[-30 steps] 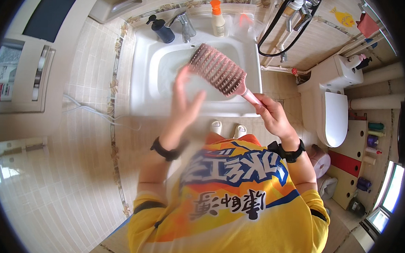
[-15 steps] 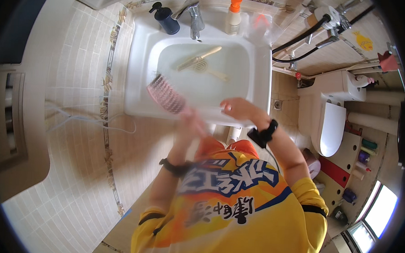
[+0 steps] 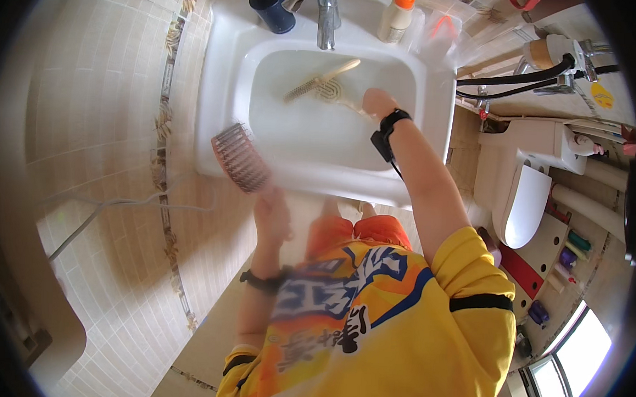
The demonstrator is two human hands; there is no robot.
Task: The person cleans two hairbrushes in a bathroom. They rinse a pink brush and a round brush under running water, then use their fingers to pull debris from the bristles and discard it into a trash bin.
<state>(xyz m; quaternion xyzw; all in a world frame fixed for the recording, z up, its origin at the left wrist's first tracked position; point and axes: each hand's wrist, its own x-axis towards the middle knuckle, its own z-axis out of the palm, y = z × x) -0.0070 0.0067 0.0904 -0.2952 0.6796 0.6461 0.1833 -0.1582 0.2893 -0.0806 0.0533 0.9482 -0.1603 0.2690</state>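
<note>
Clutching pink brush (image 3: 240, 158), left hand (image 3: 272, 212) swung aside; right hand (image 3: 380, 102) neared sunken round brush (image 3: 328, 92), now within reach, grip unclear.

My blurred left hand (image 3: 271, 214), in front of the sink (image 3: 222, 88), hides the handle of the pink brush (image 3: 240, 159). Over the sink, my right hand (image 3: 380, 104) conceals whether its fingers hold the pale brush (image 3: 327, 91). Behind the basin, the upper edge crops the faucet (image 3: 328, 20).
</note>
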